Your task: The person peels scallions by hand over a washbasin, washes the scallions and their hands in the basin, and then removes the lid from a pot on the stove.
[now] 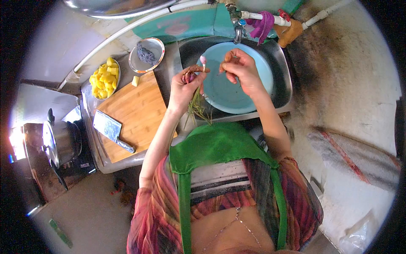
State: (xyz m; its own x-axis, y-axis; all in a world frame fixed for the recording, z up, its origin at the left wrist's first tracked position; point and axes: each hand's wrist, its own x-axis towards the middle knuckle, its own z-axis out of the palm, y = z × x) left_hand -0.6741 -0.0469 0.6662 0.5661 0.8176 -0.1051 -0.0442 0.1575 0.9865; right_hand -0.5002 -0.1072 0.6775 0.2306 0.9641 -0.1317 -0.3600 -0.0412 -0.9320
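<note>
My left hand (182, 91) is closed around a bunch of spring onions, with purplish bulbs at its fingers and thin green stalks (196, 106) hanging below. One peeled pinkish-white bulb (203, 60) sticks up past my thumb and forefinger. To its right, my right hand (242, 70) is raised with the fingertips pinched together. A small scrap seems to show at those fingertips, too small to name. Both hands are over the light blue basin (237, 99), which sits in the metal sink (287, 80).
On the left, a cleaver (107, 125) and a pale yellow piece (135, 81) lie on a wooden cutting board (139, 114). Behind it stand a plate of yellow chunks (104, 80) and a bowl (158, 47) holding a scourer (146, 54). A tap (238, 31) overhangs the basin. A pot (61, 142) stands far left.
</note>
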